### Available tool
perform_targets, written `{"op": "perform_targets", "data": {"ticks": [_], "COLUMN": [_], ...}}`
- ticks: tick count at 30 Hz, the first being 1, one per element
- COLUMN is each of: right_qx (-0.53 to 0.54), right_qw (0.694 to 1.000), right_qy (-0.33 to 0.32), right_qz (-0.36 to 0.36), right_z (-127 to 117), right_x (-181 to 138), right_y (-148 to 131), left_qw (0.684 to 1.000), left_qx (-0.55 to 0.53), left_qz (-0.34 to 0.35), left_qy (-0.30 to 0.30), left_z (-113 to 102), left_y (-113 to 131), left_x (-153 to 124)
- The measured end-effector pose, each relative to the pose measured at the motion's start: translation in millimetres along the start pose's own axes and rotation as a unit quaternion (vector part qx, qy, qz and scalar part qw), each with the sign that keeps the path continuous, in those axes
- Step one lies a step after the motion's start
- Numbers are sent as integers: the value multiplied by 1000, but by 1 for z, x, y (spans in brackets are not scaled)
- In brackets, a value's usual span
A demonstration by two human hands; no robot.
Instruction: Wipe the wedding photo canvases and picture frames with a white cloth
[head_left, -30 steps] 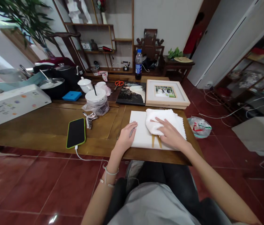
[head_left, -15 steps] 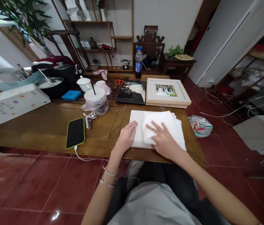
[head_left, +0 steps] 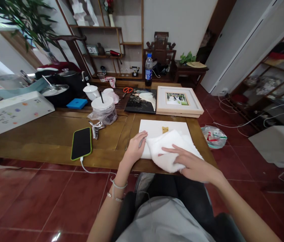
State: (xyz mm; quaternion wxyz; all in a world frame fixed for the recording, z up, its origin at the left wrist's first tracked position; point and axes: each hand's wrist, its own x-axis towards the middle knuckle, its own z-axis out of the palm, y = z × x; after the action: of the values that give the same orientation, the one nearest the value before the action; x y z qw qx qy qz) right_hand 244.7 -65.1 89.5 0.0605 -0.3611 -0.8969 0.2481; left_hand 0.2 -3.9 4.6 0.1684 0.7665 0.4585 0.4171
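Note:
My left hand [head_left: 136,146] lies at the left edge of a flat white board [head_left: 145,126], its fingers stretched out and the thumb apart. On the board's right part, my right hand [head_left: 188,161] has hold of a folded white cloth [head_left: 165,164], fingers spread over the top and the thumb low beside it. The cloth's lower corner reaches over the table's front edge. Above the cloth, a small tan patch with two ear-like points [head_left: 165,129] shows on the board. Whether it is printed or a separate piece, I cannot tell.
Behind the board are a black picture panel [head_left: 142,101] and a framed photo [head_left: 179,101]. A phone [head_left: 81,144] on a cable, a bagged cup [head_left: 103,109], orange scissors [head_left: 127,90] and a bottle [head_left: 148,70] share the wooden table [head_left: 106,141]. A plastic bag [head_left: 214,136] is on the floor.
My right hand has moved the cloth down and toward me, and the tan patch on the board has come into sight. My left hand stays where it was.

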Motion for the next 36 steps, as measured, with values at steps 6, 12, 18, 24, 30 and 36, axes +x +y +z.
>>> {"op": "perform_targets", "data": {"ticks": [6, 12, 18, 24, 30, 36], "right_qx": [-34, -127, -184, -169, -83, -6], "right_qw": [996, 977, 963, 976, 994, 999], "right_qy": [57, 135, 158, 131, 1, -17], "right_qz": [61, 105, 119, 36, -65, -38], "right_z": [-1, 6, 24, 48, 27, -8], "right_x": [27, 75, 92, 71, 38, 11], "right_y": [30, 36, 13, -27, -41, -26], "left_qw": [1000, 1000, 1000, 1000, 999, 1000], "left_qx": [-5, -7, 0, -1, 0, 10], "left_qz": [1, -4, 0, -21, -31, -11], "left_qy": [4, 4, 3, 11, 20, 13], "left_z": [0, 1, 0, -3, -4, -1], "left_y": [0, 0, 3, 6, 6, 3], "left_x": [0, 0, -1, 0, 0, 0]}}
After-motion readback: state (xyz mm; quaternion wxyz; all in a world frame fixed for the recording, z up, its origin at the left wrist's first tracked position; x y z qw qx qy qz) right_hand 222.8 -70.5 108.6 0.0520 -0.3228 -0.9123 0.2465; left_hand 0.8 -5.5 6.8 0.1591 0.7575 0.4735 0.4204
